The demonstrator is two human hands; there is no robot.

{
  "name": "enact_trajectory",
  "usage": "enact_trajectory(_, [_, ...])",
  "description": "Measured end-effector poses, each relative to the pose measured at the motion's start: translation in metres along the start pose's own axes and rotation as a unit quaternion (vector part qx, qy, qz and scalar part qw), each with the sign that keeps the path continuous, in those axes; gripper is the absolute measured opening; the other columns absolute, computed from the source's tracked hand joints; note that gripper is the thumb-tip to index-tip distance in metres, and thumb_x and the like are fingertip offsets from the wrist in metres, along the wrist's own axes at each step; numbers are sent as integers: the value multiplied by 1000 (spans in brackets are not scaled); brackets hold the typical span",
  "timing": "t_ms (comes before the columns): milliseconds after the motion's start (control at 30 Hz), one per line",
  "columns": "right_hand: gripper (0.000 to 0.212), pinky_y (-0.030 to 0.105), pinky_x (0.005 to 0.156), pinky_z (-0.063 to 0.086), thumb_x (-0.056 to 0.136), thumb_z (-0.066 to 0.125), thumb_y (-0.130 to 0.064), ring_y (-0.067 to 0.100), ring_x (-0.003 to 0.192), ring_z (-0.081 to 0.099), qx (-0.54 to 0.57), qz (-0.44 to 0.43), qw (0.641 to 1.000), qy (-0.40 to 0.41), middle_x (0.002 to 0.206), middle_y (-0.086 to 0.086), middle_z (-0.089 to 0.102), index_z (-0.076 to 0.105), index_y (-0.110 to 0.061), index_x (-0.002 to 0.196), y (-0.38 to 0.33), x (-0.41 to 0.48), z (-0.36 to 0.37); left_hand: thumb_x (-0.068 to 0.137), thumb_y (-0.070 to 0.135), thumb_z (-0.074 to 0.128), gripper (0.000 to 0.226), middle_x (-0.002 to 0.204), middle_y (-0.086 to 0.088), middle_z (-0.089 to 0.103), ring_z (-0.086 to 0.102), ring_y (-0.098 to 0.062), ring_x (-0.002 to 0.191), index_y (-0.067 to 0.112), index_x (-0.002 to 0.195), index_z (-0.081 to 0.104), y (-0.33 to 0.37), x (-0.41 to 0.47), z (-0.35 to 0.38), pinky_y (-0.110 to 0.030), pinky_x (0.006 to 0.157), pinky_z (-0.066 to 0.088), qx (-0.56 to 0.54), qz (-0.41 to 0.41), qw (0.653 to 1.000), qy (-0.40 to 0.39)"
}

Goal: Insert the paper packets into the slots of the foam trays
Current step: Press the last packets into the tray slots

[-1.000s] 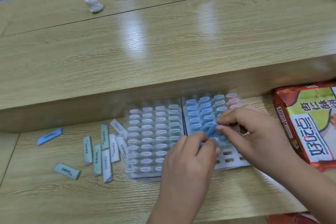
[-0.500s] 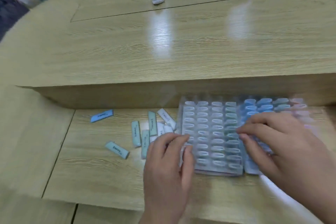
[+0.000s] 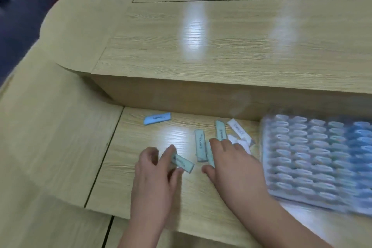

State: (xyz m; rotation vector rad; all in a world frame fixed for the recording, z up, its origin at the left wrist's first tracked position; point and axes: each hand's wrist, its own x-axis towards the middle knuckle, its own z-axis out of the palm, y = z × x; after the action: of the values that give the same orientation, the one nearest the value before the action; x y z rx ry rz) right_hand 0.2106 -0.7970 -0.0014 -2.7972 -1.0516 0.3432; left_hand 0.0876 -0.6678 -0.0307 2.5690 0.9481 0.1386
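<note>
**A:** What do the fingers have?

**B:** The left hand (image 3: 155, 175) pinches one end of a pale green packet (image 3: 183, 164) between forefinger and thumb. The packet lies flat on the lower desk (image 3: 112, 177). The right hand (image 3: 235, 169) rests with its fingers nearly straight and spread on the loose packets (image 3: 200, 144) at its 12 o'clock. It grips nothing that I can see.

**A:** And further out?

**B:** A blue packet (image 3: 157, 118) lies alone at 12 o'clock from the left hand. The foam trays (image 3: 302, 159) sit at 3 o'clock from the right hand, badly blurred.

**A:** What is in them?

**B:** Nearly every slot that shows holds a packet end. They are whitish on the left and blue toward the right edge. The blur hides whether any slot is empty.

**A:** So how far along?

**B:** Well along, I judge. The trays look mostly filled, and a handful of packets on the desk are left to seat.
</note>
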Motion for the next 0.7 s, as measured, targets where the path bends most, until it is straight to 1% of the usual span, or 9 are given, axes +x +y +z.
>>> enact_trajectory(67, [45,29,56,32,87,61,-54,16,92,58,5,12,1000,4,106,-9,59,47,-28,121,-1,3,1,85,23,74,37,133,-12,45,49,-32,117,28,120,66,-1,6,-1,-41,80,51,23,16,1000,12])
enact_trajectory(133, [40,30,58,33,86,62,-53,17,92,58,23,26,999,-6,103,-9,60,48,-29,115,-1,7,1,83,19,75,28,129,-12,50,51,-32,110,21,110,67,-5,10,-3,-42,75,51,35,34,999,20])
enact_trajectory(233, [29,29,61,35,90,60,-49,17,93,58,52,57,997,-15,101,-8,60,52,-28,108,-2,9,-3,80,18,77,22,105,0,58,52,-25,93,23,94,60,-10,17,-9,-38,73,46,-17,32,999,8])
enact_trajectory(333, [18,28,63,36,94,54,-45,15,98,55,80,64,995,-10,100,-9,58,57,-29,103,1,5,-10,84,17,75,29,79,14,62,60,-10,78,34,79,52,-10,21,-15,-35,66,49,-124,-41,991,8])
enact_trajectory(367, [18,28,64,38,94,53,-46,14,99,53,97,63,993,-4,99,-11,57,58,-31,102,3,1,-15,84,18,75,27,76,15,64,62,-4,74,35,78,55,-9,20,-17,-33,65,51,-159,-57,986,14])
enact_trajectory(433, [19,28,65,40,92,55,-50,9,97,52,140,55,988,26,95,-14,58,60,-34,100,12,-9,-29,84,19,75,23,81,17,67,65,-1,75,36,81,60,0,17,-25,-32,67,54,-217,-61,973,41])
enact_trajectory(533, [17,25,67,44,90,56,-51,0,84,54,230,34,970,76,88,-19,60,64,-40,101,37,-30,-57,88,18,71,22,90,10,69,71,-8,75,40,89,66,29,11,-38,-36,63,58,-298,-37,952,62])
enact_trajectory(600, [21,15,72,42,93,55,-43,-6,86,53,282,9,953,110,92,-24,57,66,-43,111,64,-44,-76,90,22,71,23,92,8,70,72,-9,75,43,96,67,58,7,-46,-30,63,59,-327,-7,942,79])
enact_trajectory(700, [31,9,79,40,98,51,-26,-7,93,52,260,-7,952,159,99,-23,57,65,-34,124,120,-68,-100,84,37,68,25,92,8,71,71,-10,80,51,104,65,112,0,-54,-23,71,57,-335,51,937,85])
